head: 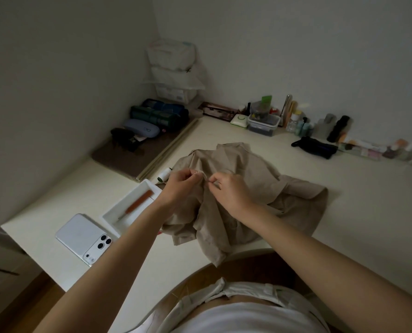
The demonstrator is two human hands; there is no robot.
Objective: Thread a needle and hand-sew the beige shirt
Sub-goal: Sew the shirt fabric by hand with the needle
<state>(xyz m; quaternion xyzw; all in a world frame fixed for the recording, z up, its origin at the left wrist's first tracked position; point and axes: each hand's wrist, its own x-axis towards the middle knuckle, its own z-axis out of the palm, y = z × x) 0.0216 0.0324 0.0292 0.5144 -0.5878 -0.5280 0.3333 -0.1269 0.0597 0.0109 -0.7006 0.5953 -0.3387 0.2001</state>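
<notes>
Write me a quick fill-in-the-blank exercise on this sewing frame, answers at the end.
1. The left hand and the right hand meet over a crumpled shirt coloured ____.
2. The tool with the reddish handle lies in the white ____.
3. The phone lies screen-side ____, camera lenses showing.
4. The spool of thread lies by the shirt's ____ side.
Missing words: beige; tray; down; left.

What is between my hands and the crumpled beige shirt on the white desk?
Nothing visible. The left hand pinches a raised fold of the crumpled beige shirt; the right hand pinches right beside it, over the fabric, holding something too small to tell.
</notes>
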